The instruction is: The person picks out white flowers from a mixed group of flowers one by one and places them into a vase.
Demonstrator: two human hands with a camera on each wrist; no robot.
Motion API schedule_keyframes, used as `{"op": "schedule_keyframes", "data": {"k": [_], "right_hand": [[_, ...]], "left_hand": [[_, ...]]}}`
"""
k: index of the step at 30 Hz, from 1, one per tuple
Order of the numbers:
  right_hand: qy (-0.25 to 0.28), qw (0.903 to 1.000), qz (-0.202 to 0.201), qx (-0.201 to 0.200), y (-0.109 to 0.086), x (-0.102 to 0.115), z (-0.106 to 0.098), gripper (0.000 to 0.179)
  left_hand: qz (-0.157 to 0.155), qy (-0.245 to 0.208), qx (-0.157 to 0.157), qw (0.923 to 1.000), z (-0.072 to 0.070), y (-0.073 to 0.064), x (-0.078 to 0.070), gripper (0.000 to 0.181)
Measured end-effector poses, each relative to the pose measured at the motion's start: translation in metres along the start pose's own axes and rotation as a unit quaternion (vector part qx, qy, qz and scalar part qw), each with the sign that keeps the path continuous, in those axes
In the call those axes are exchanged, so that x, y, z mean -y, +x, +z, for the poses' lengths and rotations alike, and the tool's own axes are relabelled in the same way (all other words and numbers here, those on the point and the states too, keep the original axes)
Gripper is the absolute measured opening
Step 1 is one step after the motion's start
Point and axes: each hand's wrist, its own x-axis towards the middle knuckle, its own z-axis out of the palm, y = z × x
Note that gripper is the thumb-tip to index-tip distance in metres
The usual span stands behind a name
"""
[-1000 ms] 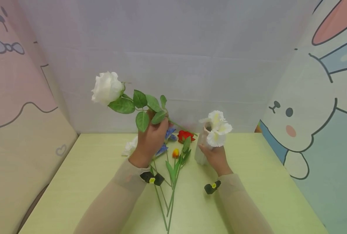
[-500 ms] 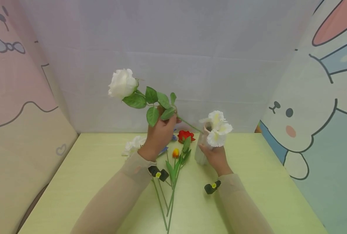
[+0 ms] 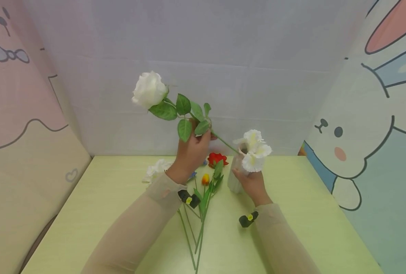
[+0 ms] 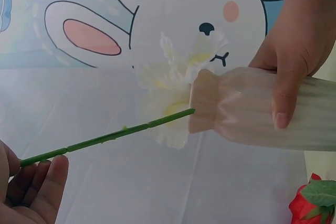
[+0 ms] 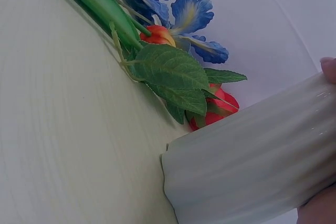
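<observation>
My left hand (image 3: 192, 152) pinches the green stem (image 4: 113, 136) of a white rose (image 3: 149, 90), held tilted with its bloom up and to the left. The stem's lower end meets the rim of a pale ribbed vase (image 3: 235, 178); whether it is inside the mouth I cannot tell. Around the vase's side my right hand (image 3: 255, 187) curls, thumb on the near face in the left wrist view. A white ruffled flower (image 3: 253, 161) stands in the vase and leans right. The right wrist view shows the vase's lower body (image 5: 247, 156) on the table.
Left of the vase lie a red rose (image 3: 217, 160), an orange-yellow tulip (image 3: 205, 179), blue irises (image 5: 191, 14) and a white flower (image 3: 156, 170), their stems pointing toward me. A pale cloth wall (image 3: 275, 95) rises behind the yellow table (image 3: 302, 213).
My left hand has moved right with the white rose, bringing the stem's lower end to the vase's rim; the bloom has risen slightly. The right hand and vase have stayed in place.
</observation>
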Motion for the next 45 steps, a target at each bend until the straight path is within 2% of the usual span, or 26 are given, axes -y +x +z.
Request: {"op": "schedule_keyframes", "data": {"k": [6,10,13,18,21,25,28,35,39,45], "right_hand": [[-0.005,1.0,0.0,0.003,-0.013,0.035,-0.002,0.063],[-0.006,1.0,0.0,0.001,-0.014,0.038,-0.002,0.062],[0.004,1.0,0.0,0.003,-0.012,0.032,-0.002,0.063],[0.007,1.0,-0.004,-0.001,-0.001,0.001,0.001,0.064],[-0.003,0.9999,-0.016,-0.004,0.003,-0.01,0.002,0.065],[0.005,0.9996,-0.026,-0.003,-0.004,0.011,0.001,0.062],[0.006,0.9994,-0.035,-0.004,-0.011,0.029,0.0,0.06],[-0.019,0.9984,-0.053,-0.013,-0.012,0.034,-0.001,0.06],[-0.018,0.9982,-0.057,-0.009,-0.011,0.032,-0.001,0.063],[-0.02,0.9977,-0.064,-0.01,-0.011,0.032,-0.001,0.063]], "left_hand": [[0.019,0.012,-0.002,0.9997,0.001,0.004,-0.001,0.01],[0.018,0.008,0.004,0.9998,0.006,0.004,0.003,0.013],[0.006,0.005,0.009,0.9999,0.009,0.002,0.005,0.016],[-0.021,0.012,0.027,0.9994,0.016,-0.001,0.007,0.017],[-0.021,0.022,0.035,0.9989,0.02,-0.002,0.009,0.018],[-0.028,0.032,0.041,0.9982,0.025,-0.004,0.012,0.018],[-0.048,0.034,0.044,0.9973,0.029,-0.006,0.009,0.017],[-0.09,0.037,0.053,0.9938,0.036,-0.011,-0.006,0.014],[-0.085,0.054,0.058,0.9933,0.041,-0.011,0.004,0.014],[-0.086,0.045,0.073,0.9926,0.045,-0.013,0.026,0.023]]}}
